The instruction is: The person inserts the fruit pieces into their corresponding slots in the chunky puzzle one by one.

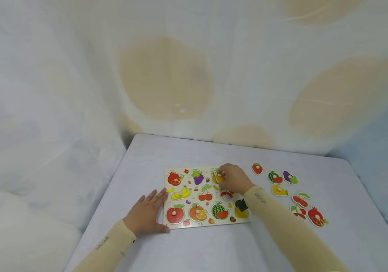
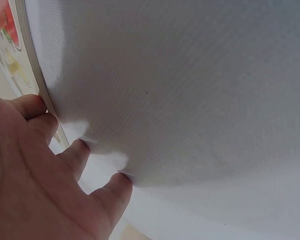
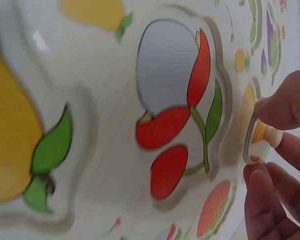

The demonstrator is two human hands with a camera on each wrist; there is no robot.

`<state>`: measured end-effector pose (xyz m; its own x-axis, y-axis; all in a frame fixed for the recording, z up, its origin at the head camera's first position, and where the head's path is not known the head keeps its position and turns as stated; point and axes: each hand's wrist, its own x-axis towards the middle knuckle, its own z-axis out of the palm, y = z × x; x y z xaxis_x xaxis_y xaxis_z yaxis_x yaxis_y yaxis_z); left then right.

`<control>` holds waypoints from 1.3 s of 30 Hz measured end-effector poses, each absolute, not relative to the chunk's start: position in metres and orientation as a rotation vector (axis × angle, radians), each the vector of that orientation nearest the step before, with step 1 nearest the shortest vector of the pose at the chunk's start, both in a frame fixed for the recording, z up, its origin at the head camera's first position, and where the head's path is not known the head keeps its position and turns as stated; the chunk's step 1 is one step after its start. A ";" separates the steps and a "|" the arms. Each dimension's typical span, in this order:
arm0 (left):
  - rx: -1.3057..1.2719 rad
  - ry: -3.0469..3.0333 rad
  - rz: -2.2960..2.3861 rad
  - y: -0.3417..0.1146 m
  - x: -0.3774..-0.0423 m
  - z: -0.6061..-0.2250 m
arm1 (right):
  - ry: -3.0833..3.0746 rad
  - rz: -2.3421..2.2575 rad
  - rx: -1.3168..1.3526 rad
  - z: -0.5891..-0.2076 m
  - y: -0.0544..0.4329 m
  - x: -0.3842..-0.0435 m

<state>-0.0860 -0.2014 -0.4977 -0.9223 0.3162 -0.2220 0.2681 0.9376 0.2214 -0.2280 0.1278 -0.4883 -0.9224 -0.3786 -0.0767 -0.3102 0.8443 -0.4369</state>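
A wooden fruit puzzle board (image 1: 194,224) lies flat on the table. My left hand (image 1: 149,212) has its fingers spread on the table at the board's left side, and some fingers touch the board's edge, as the left wrist view also shows. With thumb and fingers, my right hand (image 1: 235,179) pinches a yellow-orange fruit puzzle piece (image 1: 219,177) over the board's upper right corner. In the right wrist view this piece (image 3: 259,137) is tilted, nearly edge-on, above a yellow printed recess. Several knobbed pieces, such as the apple (image 1: 175,214) and the bananas (image 1: 180,193), sit in the board.
Right of the board lie several loose pieces, among them a strawberry (image 1: 257,168), a watermelon (image 1: 275,177), grapes (image 1: 290,177), a pear (image 1: 279,190) and a pomegranate (image 1: 317,217). White cloth walls (image 1: 235,68) enclose the table (image 1: 350,189) at the back and sides.
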 end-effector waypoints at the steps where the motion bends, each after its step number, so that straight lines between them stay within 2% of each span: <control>1: 0.438 2.841 0.267 -0.201 -0.086 -0.499 | 2.869 -0.631 -0.534 -0.489 0.126 -0.228; 39: 0.441 2.849 0.252 -0.201 -0.086 -0.497 | 2.863 -0.695 -0.495 -0.496 0.115 -0.225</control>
<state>-0.0855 -0.2011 -0.4975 -0.9237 0.3168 -0.2155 0.2741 0.9394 0.2060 -0.2246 0.1150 -0.4960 -0.9335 -0.3516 -0.0705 -0.2801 0.8377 -0.4688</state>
